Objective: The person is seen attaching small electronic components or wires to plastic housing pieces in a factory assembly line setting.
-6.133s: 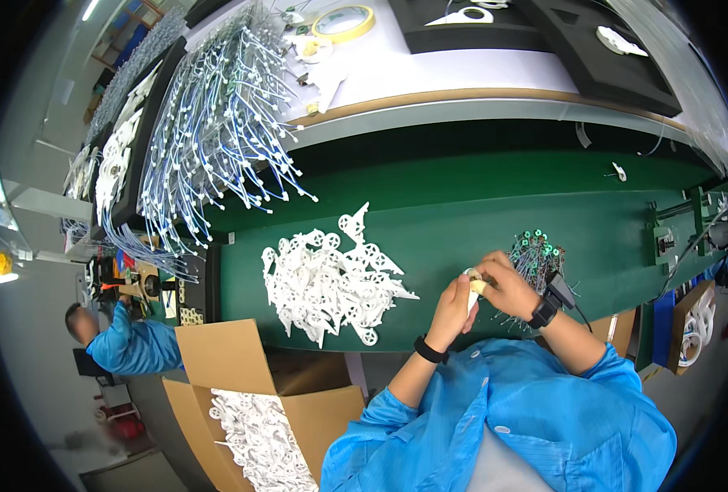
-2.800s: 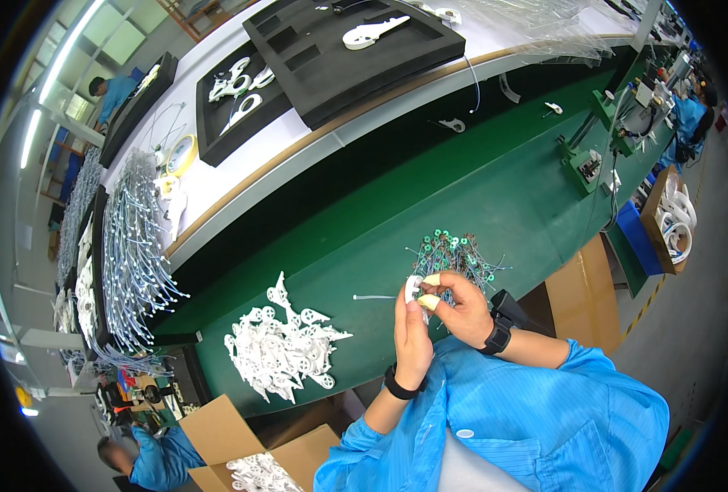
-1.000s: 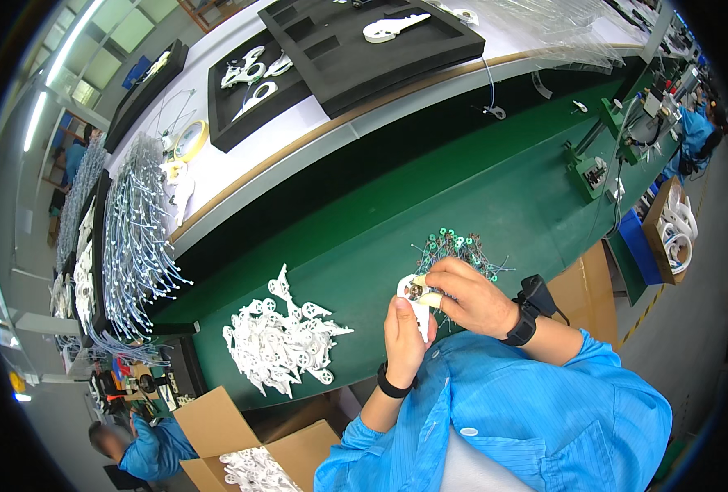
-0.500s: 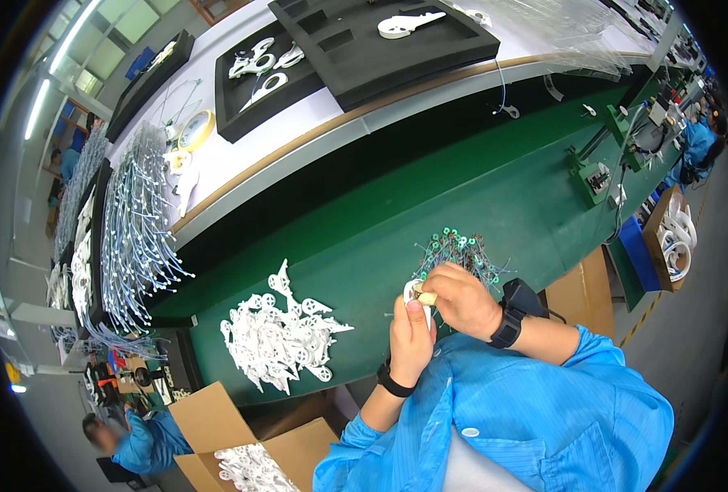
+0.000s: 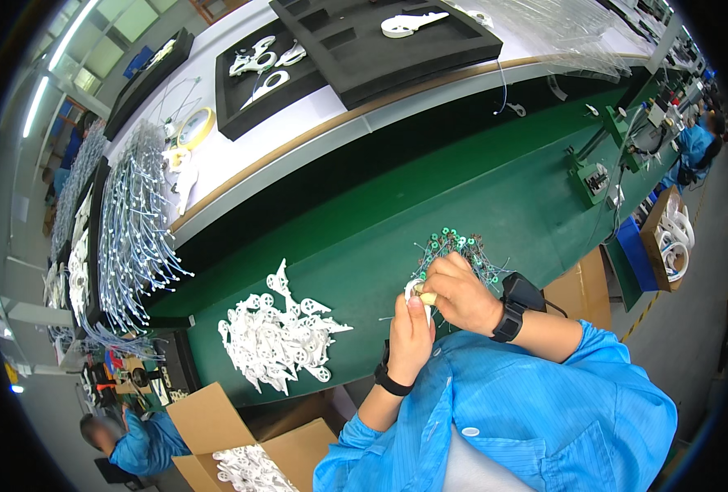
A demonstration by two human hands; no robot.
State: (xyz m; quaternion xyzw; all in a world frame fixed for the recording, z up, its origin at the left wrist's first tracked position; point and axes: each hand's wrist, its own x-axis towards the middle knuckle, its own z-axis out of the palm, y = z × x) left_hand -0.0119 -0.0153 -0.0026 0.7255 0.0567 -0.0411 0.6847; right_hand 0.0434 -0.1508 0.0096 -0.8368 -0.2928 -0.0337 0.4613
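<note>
My left hand [image 5: 411,343] is closed around a small white plastic part [image 5: 410,289] with a rounded top, held upright just above the green bench. Against that part press the bent fingers of my right hand [image 5: 465,302]. A pale yellow bit [image 5: 428,298] shows at the right fingertips; whether it is a finger cover or a loose piece I cannot tell. What the right fingers pinch is hidden. Just beyond my hands lies a heap of small wired components [image 5: 462,246] with green round ends. To the left, similar white plastic parts [image 5: 278,340] are heaped on the bench.
A raised white shelf [image 5: 315,107] carries black foam trays [image 5: 397,61], a tape roll [image 5: 196,129] and bundled wires [image 5: 134,230]. Below the bench edge stands an open cardboard box [image 5: 208,418] of white parts. Green fixtures [image 5: 589,176] stand at the right. Co-workers sit at both sides.
The fingers of my right hand have shifted slightly against the white part. Both hands otherwise stay in nearly the same place.
</note>
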